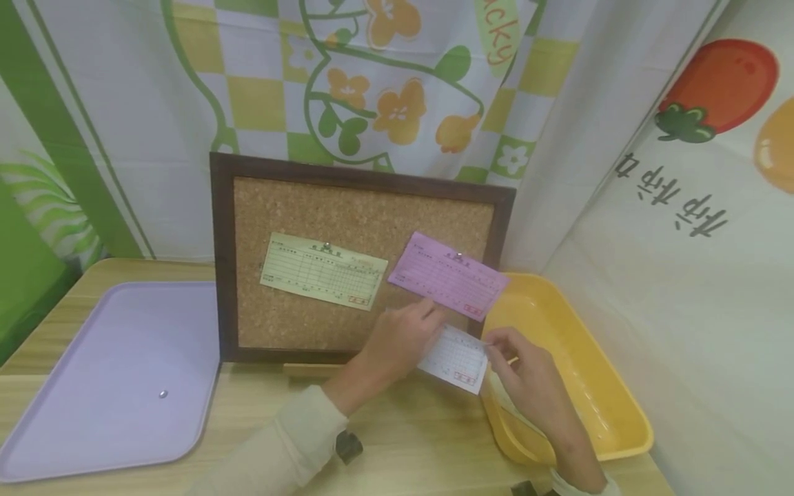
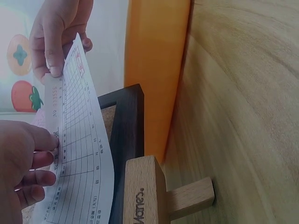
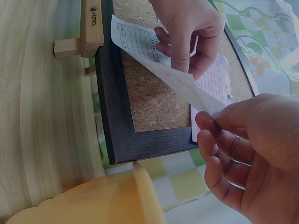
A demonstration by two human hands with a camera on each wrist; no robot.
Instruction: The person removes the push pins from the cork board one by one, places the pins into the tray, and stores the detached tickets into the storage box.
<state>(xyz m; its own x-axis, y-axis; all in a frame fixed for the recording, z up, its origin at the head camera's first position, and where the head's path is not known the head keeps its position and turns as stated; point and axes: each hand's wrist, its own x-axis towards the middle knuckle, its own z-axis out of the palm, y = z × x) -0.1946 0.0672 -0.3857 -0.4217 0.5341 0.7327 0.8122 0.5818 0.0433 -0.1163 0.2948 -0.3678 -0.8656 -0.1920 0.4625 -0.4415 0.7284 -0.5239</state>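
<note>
A white receipt slip with a printed grid is stretched between both hands, in front of the cork board's lower right part. My left hand pinches its upper edge, partway along; whether a pin is under the thumb cannot be seen. By its upper right corner, my right hand holds the same slip between thumb and forefinger. The right wrist view shows the slip bowed and standing off the cork. Above the hands hangs a pink slip, and left of it a yellow-green slip, each with a small metal fastener at its top.
On the left lies a purple tray bearing a small silver piece. A yellow basin stands at the right, beside the board. The dark-framed board leans on a wooden stand. Patterned curtains hang behind.
</note>
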